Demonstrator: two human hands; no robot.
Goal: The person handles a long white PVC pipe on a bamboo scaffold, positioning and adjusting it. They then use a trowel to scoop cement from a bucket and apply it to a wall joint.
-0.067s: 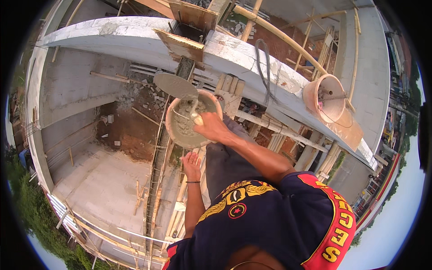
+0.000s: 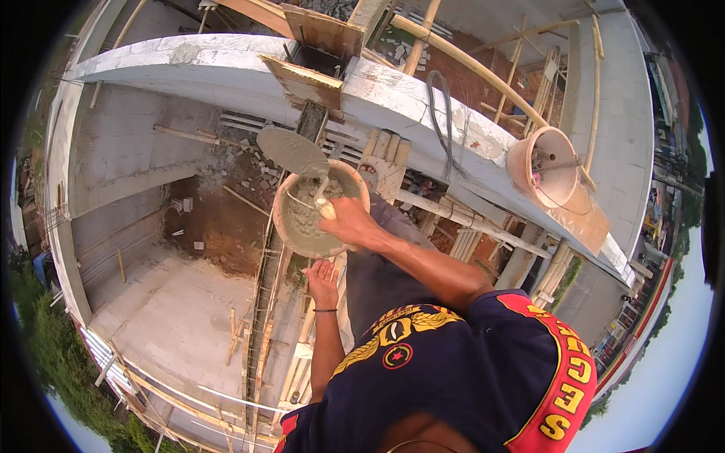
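Note:
My right hand [image 2: 351, 223] is closed round the pale handle of a trowel [image 2: 291, 151]. The trowel's broad blade is coated in wet grey mortar and reaches past the far left rim of a round bucket [image 2: 361, 189]. Wet mortar [image 2: 302, 220] lies inside the bucket, and a thin wire handle crosses its mouth. Just below the bucket's near side is my left hand [image 2: 323, 281], palm up with fingers stretched out. Its fingertips are close to the bucket; I cannot tell whether they touch it. Beyond the blade runs a narrow formwork channel [image 2: 311, 121].
A white-topped block wall [image 2: 400, 90] crosses ahead, with wooden formwork boards [image 2: 310, 79] on it. A second bucket [image 2: 521, 162] lies tilted on the wall at the right, near a bent dark cable [image 2: 445, 113]. Bamboo poles surround deep drops to rubble-strewn ground [image 2: 215, 234].
The bucket and right hand have shifted slightly left and nearer to me. The trowel blade stays beyond the rim, and the left hand is almost where it was.

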